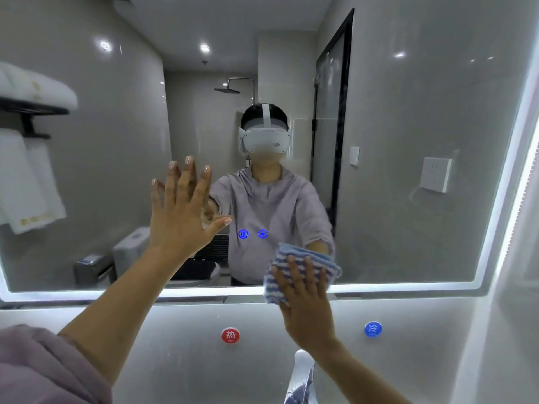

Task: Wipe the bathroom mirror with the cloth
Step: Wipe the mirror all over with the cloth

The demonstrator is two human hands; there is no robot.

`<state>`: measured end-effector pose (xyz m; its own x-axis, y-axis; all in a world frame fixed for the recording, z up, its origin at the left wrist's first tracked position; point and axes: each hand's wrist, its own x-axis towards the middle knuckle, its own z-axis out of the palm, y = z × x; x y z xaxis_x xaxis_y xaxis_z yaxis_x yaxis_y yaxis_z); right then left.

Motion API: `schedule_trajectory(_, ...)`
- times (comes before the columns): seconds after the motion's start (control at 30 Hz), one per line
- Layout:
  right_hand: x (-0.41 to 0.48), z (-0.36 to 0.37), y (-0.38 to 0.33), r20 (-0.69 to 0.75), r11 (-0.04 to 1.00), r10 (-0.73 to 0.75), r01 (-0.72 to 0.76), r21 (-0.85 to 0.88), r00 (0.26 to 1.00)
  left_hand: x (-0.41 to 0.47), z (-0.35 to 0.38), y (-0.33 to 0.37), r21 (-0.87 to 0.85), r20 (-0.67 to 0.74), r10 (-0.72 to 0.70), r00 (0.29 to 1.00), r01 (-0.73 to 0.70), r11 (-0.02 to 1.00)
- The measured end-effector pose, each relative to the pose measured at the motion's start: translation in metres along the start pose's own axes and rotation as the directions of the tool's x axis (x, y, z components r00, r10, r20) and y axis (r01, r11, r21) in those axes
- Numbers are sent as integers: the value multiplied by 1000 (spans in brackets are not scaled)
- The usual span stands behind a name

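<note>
Left hand [180, 211] on mirror [393, 126], right hand [306, 298] half-hiding cloth [294, 250].

In front of me a red hot-water sticker [230, 335] and a blue cold-water sticker [373, 328] sit well apart on the grey wall [175, 325], with the tap [302, 356] lower down between them.

The room was evenly and fairly brightly lit, in a cool white. A glowing strip [204, 291] ran along the bottom and right edges of the mirror [393, 228] and washed the wall [175, 325] below it pale. A ceiling downlight [205, 48] showed in the glass as a hard bright spot, with smaller glints on the reflected tiles. Shadows were faint. The wide lens bowed the mirror's edges, and the towels [29, 182] at its left edge looked soft and overexposed. Two touch icons [243, 234] glowed blue.
</note>
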<state>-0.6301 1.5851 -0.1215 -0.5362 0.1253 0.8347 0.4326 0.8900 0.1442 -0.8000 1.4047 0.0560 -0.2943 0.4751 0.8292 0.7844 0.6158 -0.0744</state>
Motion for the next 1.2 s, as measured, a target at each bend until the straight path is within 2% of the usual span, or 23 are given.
schedule_trajectory(0.1,15,4,-38,26,997,-75,75,-14,997,0,1,-1,-8,5,0,1000,0,1000)
schedule_trajectory(0.27,31,5,-78,118,994,-104,105,-7,988,0,2,-3,14,17,3,1000,-3,1000)
schedule_trajectory(0.5,37,0,-88,172,988,-154,157,-6,973,0,5,-5,21,8,2,1000,-2,1000)
schedule_trajectory(0.67,33,0,-61,105,975,-221,223,-15,970,0,7,-6,15,0,5,1000,-5,1000)
schedule_trajectory(0.9,10,-8,8,35,977,-199,201,-76,979,1,6,-5,-11,-18,8,1000,-9,1000)
schedule_trajectory(1.0,-2,-15,46,1,982,-150,149,-115,989,1,6,-4,-14,-30,12,999,-13,1000)
schedule_trajectory(1.2,-26,-30,95,12,988,43,-41,-149,999,1,8,-4,-40,-27,12,1000,-13,999)
